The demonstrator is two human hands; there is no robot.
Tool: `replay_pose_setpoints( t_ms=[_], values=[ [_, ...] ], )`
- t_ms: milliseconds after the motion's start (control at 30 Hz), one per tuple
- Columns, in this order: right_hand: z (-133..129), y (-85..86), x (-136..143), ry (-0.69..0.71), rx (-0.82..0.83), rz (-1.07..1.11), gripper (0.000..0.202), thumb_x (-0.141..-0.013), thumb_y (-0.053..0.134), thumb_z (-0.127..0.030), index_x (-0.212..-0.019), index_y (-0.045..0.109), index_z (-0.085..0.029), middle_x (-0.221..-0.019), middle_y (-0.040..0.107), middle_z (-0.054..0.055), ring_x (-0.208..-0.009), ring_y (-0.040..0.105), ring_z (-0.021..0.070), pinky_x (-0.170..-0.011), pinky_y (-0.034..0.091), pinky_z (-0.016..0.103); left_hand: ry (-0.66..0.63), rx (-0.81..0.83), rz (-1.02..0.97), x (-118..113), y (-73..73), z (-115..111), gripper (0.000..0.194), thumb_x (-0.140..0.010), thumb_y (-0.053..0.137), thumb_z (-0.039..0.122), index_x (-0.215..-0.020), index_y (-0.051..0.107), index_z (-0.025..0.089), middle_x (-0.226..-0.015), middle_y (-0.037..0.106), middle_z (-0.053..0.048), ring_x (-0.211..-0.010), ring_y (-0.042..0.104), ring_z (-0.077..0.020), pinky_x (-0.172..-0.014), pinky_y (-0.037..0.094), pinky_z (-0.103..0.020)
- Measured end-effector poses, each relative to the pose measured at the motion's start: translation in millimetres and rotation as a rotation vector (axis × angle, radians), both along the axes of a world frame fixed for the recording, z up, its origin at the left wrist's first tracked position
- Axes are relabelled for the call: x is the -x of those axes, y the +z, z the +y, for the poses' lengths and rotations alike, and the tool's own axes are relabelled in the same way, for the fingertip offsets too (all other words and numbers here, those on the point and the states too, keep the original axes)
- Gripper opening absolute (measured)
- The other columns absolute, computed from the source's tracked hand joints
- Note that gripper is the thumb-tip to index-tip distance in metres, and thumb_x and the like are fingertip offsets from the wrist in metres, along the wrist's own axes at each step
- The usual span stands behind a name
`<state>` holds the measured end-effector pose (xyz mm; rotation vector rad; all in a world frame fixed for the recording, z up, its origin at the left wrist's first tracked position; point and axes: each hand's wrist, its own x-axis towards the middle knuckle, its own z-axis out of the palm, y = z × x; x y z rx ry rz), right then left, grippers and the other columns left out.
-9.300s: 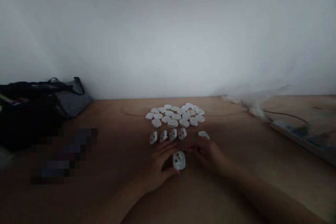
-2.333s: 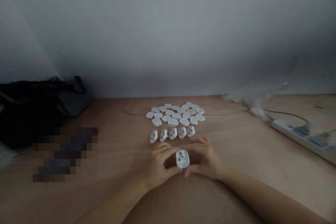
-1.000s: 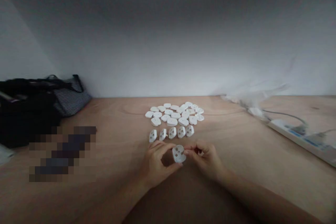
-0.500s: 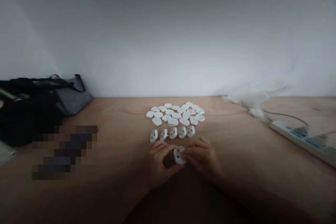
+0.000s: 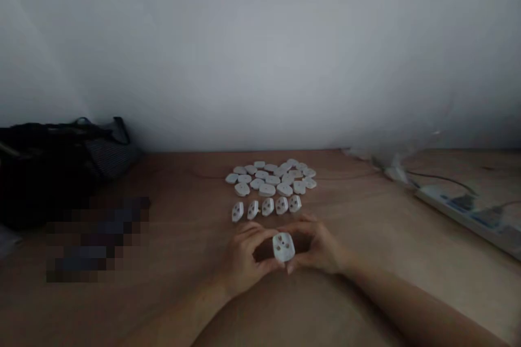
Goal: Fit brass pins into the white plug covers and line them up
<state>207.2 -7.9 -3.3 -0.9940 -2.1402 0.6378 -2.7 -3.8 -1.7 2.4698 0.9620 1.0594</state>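
- My right hand (image 5: pixel 323 249), its fingers across the plug's face moments ago, now steadies the edge, leaving the face in full view.
- My left hand (image 5: pixel 246 252) pinches the same white three-pin plug (image 5: pixel 284 247), held at the near centre over the wooden table (image 5: pixel 366 217).
- Beyond it stand five similar plugs (image 5: pixel 267 206) in a row, one more than seconds earlier; white plug pieces (image 5: pixel 267 190) cluster farther back.

I am holding a rounded white plug piece (image 5: pixel 284 247), its face with several dark spots pointing toward me, while beyond the plug piece five similar white pieces (image 5: pixel 267 206) are standing tilted in a row, and farther beyond it a cluster of white pieces (image 5: pixel 267 190) is lying close together.
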Motion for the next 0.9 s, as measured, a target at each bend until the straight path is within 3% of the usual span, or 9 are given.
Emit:
replay_pose_setpoints(
  t_ms=[67,233,367,467,600,767,900],
  values=[
    [-1.6,-1.6,2.2,-0.003,0.057,0.093,0.054,-0.053,0.082,-0.041,-0.101,0.065,-0.025,-0.092,0.066,0.003,-0.089,0.059,0.0229,-0.08,0.045,0.037,0.002,0.036,-0.003,0.5,0.2,-0.6,0.044,-0.067,0.071,0.049,-0.099,0.065,0.02,-0.087,0.067,-0.007,-0.083,0.061,-0.0231,-0.073,0.049,-0.034],
    [3.9,7.2,-11.3,0.001,0.079,0.198,0.043,-0.061,0.077,-0.036,-0.098,0.062,-0.02,-0.098,0.065,0.005,-0.091,0.059,0.0214,-0.08,0.046,0.034,0.054,0.098,0.042,3.0,2.0,-0.5,0.068,-0.059,0.076,0.049,-0.116,0.054,0.02,-0.106,0.065,-0.01,-0.098,0.059,-0.0272,-0.084,0.049,-0.04],
    [30.6,10.8,-44.7,-0.25,-0.072,0.148,0.038,-0.067,0.071,-0.034,-0.099,0.058,-0.018,-0.092,0.066,0.004,-0.083,0.059,0.0193,-0.077,0.045,0.034,-0.012,0.121,0.196,5.9,1.1,1.3,0.053,-0.073,0.068,0.043,-0.119,0.054,0.021,-0.122,0.057,-0.012,-0.113,0.052,-0.0276,-0.094,0.043,-0.045],
    [52.9,2.8,-65.6,-0.363,-0.145,0.032,0.041,-0.069,0.068,-0.035,-0.104,0.057,-0.017,-0.096,0.065,0.007,-0.086,0.059,0.0202,-0.076,0.046,0.034,-0.038,0.141,0.269,6.9,-0.6,2.2,0.052,-0.077,0.064,0.04,-0.124,0.052,0.02,-0.131,0.051,-0.013,-0.122,0.045,-0.0285,-0.099,0.039,-0.048],
    [68.9,-14.7,-72.9,-0.353,-0.124,-0.041,0.038,-0.068,0.068,-0.034,-0.102,0.061,-0.018,-0.094,0.066,0.007,-0.084,0.06,0.0216,-0.075,0.047,0.035,-0.037,0.201,0.32,6.6,0.2,2.6,0.051,-0.078,0.061,0.042,-0.123,0.054,0.02,-0.134,0.048,-0.012,-0.126,0.041,-0.0285,-0.102,0.036,-0.048],
    [73.8,-27.8,-71.8,-0.332,-0.107,-0.092,0.041,-0.069,0.067,-0.035,-0.108,0.059,-0.022,-0.096,0.065,0.006,-0.084,0.061,0.0216,-0.073,0.049,0.035,-0.026,0.293,0.385,6.2,4.4,3.0,0.055,-0.081,0.054,0.049,-0.128,0.05,0.021,-0.139,0.042,-0.009,-0.129,0.035,-0.0269,-0.106,0.031,-0.045],
    [69.9,-24.5,-73.0,-0.393,-0.172,-0.078,0.057,-0.066,0.07,-0.042,-0.115,0.053,-0.021,-0.099,0.063,0.008,-0.085,0.059,0.0234,-0.075,0.048,0.039,-0.028,0.311,0.364,6.6,6.5,2.4,0.053,-0.081,0.055,0.047,-0.127,0.051,0.021,-0.139,0.043,-0.009,-0.13,0.035,-0.0277,-0.107,0.029,-0.045]
  ],
)
